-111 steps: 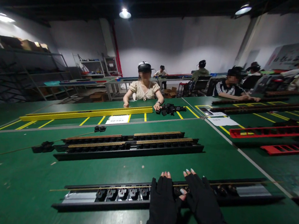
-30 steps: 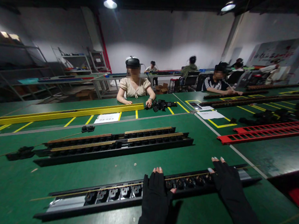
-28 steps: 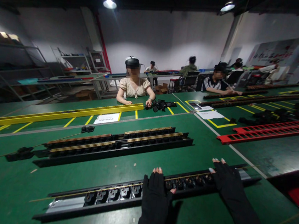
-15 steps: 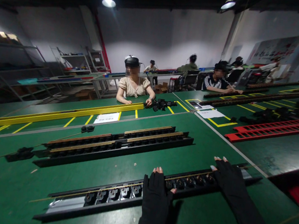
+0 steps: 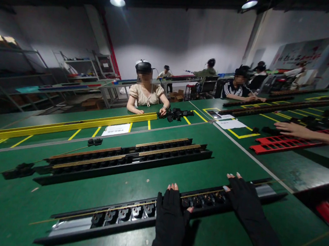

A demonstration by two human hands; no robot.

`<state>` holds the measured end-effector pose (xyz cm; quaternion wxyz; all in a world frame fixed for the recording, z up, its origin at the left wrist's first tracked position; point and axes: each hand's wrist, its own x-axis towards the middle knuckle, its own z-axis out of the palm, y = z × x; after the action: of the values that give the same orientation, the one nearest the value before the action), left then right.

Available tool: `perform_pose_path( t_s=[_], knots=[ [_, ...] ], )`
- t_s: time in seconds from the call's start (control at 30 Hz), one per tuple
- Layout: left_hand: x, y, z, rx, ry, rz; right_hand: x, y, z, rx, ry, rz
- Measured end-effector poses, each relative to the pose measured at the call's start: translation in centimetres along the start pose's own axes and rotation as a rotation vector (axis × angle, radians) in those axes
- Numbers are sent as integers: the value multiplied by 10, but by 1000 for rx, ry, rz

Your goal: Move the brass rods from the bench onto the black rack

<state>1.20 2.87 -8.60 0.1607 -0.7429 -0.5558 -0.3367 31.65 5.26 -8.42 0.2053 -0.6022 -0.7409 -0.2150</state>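
A long black rail (image 5: pixel 95 226) lies slantwise on the green table in front of me. A row of small black sockets (image 5: pixel 124 214) sits inside it, and a thin brass-coloured strip (image 5: pixel 105 212) runs along them. My left hand (image 5: pixel 171 213), in a black fingerless glove, rests across the middle of the rail with fingers stretched out and thumb apart. My right hand (image 5: pixel 243 196), gloved the same way, lies over the rail nearer its right end, fingers extended at the brass strip. Both palms cover part of the sockets. Neither hand appears to grip anything.
Beyond lies a black rail pair (image 5: pixel 131 162) with brass strips. Further back are a yellow rail (image 5: pixel 73 126), paper sheets (image 5: pixel 116 129) and a seated co-worker (image 5: pixel 145 93). At right, another person's hand (image 5: pixel 294 130) hovers near red rails (image 5: pixel 282 145).
My right hand has shifted slightly left along the rail, while my left hand stays on its middle. Another person's bare arm has come in from the right above the red rails.
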Motion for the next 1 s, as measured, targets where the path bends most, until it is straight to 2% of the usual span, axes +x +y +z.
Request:
perform_pose_path(
  t_s=[0.07, 0.17, 0.37, 0.6, 0.77, 0.9, 1.0],
  knots=[
    [0, -2, 0, -5, -31, 11, 1, -3, -1, -6, -22, -60],
    [0, -4, -1, -10, -55, 39, 4, -11, 5, -7, 8, -29],
    [-3, 0, 6, -36, 0, -33, 9, -36, 19, -50, 56, -43],
    [-3, 2, 7, -52, -33, -42, 13, -55, 11, -2, 80, -69],
    [-2, 1, 5, -51, -1, -40, 12, -68, 12, 51, 58, -87],
    [-3, -3, 4, -36, -64, 15, 15, -72, 9, 15, 86, -105],
    [-5, -3, 6, -59, -57, -17, 17, -82, 6, 19, 98, -141]
  ],
)
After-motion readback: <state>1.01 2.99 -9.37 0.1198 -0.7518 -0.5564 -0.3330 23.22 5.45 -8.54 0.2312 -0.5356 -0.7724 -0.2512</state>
